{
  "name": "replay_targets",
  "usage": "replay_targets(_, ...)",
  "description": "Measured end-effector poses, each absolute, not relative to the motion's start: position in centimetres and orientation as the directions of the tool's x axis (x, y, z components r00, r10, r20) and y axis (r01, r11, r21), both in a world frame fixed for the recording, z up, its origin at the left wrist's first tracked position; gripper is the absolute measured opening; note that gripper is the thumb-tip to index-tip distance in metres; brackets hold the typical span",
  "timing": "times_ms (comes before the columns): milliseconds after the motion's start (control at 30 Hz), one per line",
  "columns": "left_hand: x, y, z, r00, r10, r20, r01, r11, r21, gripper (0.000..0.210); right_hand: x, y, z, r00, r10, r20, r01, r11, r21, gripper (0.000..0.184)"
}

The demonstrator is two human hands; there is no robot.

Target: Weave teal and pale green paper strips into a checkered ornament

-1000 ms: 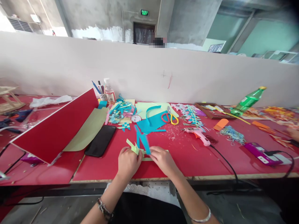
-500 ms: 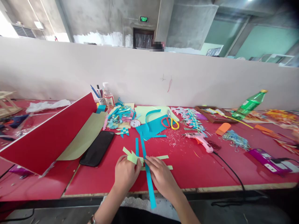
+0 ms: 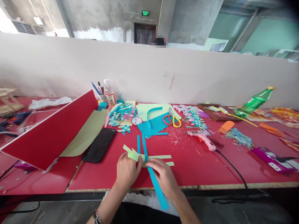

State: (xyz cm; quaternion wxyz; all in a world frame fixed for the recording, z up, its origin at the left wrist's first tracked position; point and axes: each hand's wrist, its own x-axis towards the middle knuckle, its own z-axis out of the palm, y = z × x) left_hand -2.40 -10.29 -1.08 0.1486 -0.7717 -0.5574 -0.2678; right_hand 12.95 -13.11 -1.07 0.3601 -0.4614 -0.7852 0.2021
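Observation:
My left hand (image 3: 129, 169) is closed on folded light green paper strips (image 3: 133, 155) near the table's front edge. My right hand (image 3: 162, 174) pinches a long blue paper strip (image 3: 156, 186) where it crosses the green ones; its lower end hangs past the table edge. Two light green strip ends (image 3: 163, 156) stick out to the right above my right fingers. A shorter blue strip (image 3: 138, 144) points away from my left hand. My fingers hide the crossing itself.
Scissors (image 3: 174, 119) lie on blue paper at the back. A pink glue gun (image 3: 204, 139) lies to the right, its cord trailing off the edge. A phone (image 3: 99, 145) and a red board (image 3: 53, 133) are on the left. A tilted green bottle (image 3: 254, 102) is far right.
The near end of the long blue strip has swung to the right. My right fingers have shifted slightly at the crossing. My left hand keeps its hold.

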Motion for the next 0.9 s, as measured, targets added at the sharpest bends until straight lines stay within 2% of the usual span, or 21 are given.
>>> replay_targets(67,-2.4,-10.3,-1.0,0.237,0.781,0.578,0.941,-0.333,0.064,0.032,13.0,-13.6,-1.2,-0.361,0.864,0.35,0.516,0.498,-0.697,0.031)
replay_targets(133,-2.3,-10.4,-1.0,0.24,0.78,0.578,0.94,-0.336,0.064,0.031,13.1,-13.8,-1.3,-0.385,0.861,0.334,0.518,0.501,-0.694,0.027)
replay_targets(300,-2.4,-10.5,-1.0,0.216,0.8,0.559,0.946,-0.314,0.084,0.032,13.1,-13.9,-1.6,-0.393,0.851,0.348,0.674,0.524,-0.521,0.029)
replay_targets(400,-2.5,-10.5,-1.1,0.207,0.81,0.548,0.944,-0.312,0.104,0.034,13.1,-14.1,-1.8,-0.333,0.856,0.395,0.719,0.502,-0.482,0.033)
replay_targets(633,-2.5,-10.4,-1.0,0.198,0.815,0.545,0.942,-0.312,0.125,0.035,12.8,-13.9,-2.1,-0.27,0.886,0.377,0.735,0.442,-0.514,0.024)
replay_targets(767,-2.5,-10.4,-1.1,0.202,0.794,0.574,0.933,-0.334,0.134,0.034,12.7,-13.9,-1.5,-0.351,0.881,0.318,0.692,0.473,-0.545,0.025)
replay_targets(900,-2.5,-10.5,-1.0,0.2,0.802,0.563,0.94,-0.319,0.121,0.033,12.9,-14.1,-1.0,-0.439,0.825,0.356,0.647,0.566,-0.512,0.03)
